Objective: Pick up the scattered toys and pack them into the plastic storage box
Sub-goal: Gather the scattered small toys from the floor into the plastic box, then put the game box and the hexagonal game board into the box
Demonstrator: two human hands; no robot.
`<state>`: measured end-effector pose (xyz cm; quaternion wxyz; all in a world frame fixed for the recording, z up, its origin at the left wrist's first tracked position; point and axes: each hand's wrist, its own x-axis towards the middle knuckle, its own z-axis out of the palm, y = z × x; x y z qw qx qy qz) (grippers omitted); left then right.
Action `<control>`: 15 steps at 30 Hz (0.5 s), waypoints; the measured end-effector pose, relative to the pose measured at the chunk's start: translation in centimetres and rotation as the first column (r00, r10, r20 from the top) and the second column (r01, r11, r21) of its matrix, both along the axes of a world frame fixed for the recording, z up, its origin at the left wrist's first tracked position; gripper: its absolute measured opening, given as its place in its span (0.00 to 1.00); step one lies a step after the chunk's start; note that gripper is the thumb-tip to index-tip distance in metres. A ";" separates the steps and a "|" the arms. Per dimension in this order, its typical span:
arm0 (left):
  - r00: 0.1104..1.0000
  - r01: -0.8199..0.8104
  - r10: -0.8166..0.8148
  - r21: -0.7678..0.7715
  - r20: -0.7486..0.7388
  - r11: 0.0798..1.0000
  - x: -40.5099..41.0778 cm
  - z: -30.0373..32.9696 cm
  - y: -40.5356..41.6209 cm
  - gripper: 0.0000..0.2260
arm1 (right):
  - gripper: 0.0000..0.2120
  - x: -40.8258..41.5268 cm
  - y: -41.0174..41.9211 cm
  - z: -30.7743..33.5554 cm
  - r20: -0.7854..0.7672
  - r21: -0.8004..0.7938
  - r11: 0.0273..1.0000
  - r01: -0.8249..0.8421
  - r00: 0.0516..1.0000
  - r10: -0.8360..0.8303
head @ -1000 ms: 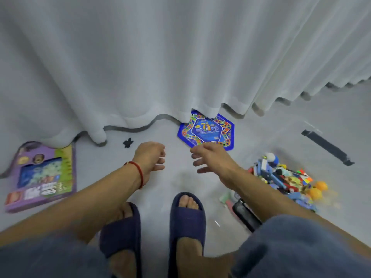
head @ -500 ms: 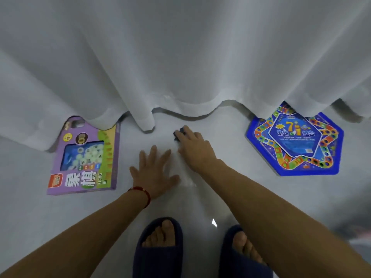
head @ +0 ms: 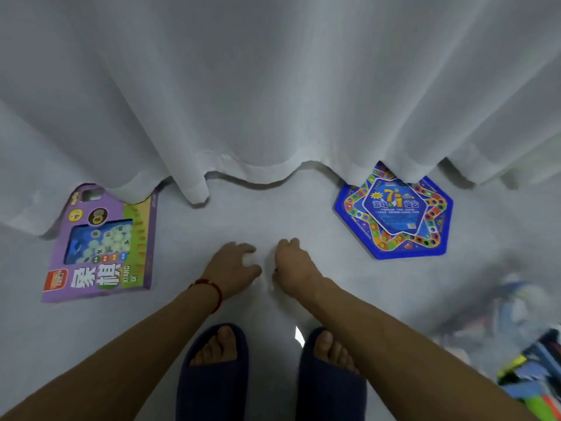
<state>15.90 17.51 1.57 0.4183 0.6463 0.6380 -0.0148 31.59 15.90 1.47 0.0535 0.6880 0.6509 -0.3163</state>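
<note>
a sheer white curtain (head: 273,86) hangs in soft folds across the upper view, its wavy hem brushing a pale grey floor (head: 273,214) under dim, even light.

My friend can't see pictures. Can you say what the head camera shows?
Two hands, left and right, curl close together above a grey floor. A purple game box lies left, a blue hexagonal game board right, under a white curtain.
</note>
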 end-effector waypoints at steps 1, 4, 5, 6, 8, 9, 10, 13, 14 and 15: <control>0.997 -0.027 0.024 0.031 0.079 0.999 1.0 1.0 -1.3 0.21 | 0.14 1.2 -1.7 1.6 -0.016 0.025 0.999 0.026 1.000 -0.026; 0.968 -0.081 0.072 0.028 0.241 0.996 3.5 3.5 -5.0 0.13 | 0.08 6.1 -6.7 7.4 -0.178 0.174 0.950 0.259 0.957 -0.229; 0.950 -0.078 0.083 -0.028 0.302 0.997 4.3 4.4 -6.0 0.11 | 0.07 7.9 -8.4 9.5 -0.243 0.253 0.893 0.372 0.918 -0.313; 0.916 -0.076 0.116 -0.118 0.384 0.990 5.4 5.6 -6.8 0.11 | 0.06 9.9 -10.2 11.5 -0.305 0.325 0.803 0.499 0.860 -0.410; 0.804 -0.049 0.222 -0.310 0.552 0.949 7.8 8.4 -8.3 0.10 | 0.05 13.8 -14.2 14.7 -0.424 0.410 0.562 0.718 0.696 -0.580; 0.746 -0.015 0.255 -0.368 0.615 0.930 8.9 9.9 -8.9 0.10 | 0.06 15.6 -16.2 15.7 -0.474 0.431 0.434 0.791 0.608 -0.637; 0.706 0.024 0.258 -0.387 0.659 0.922 9.8 11.2 -9.4 0.10 | 0.08 17.1 -18.1 16.5 -0.499 0.446 0.327 0.833 0.535 -0.682; 0.686 0.065 0.206 -0.341 0.698 0.938 10.8 13.1 -10.3 0.10 | 0.12 20.2 -22.4 17.1 -0.401 0.441 0.224 0.869 0.414 -0.817; 0.686 0.039 0.218 -0.335 0.694 0.941 10.5 13.1 -10.6 0.10 | 0.14 20.5 -23.2 16.9 -0.325 0.405 0.276 0.872 0.420 -0.848; 0.681 0.002 0.242 -0.333 0.691 0.943 10.0 12.9 -10.7 0.10 | 0.16 20.5 -23.7 16.7 -0.248 0.364 0.347 0.864 0.449 -0.858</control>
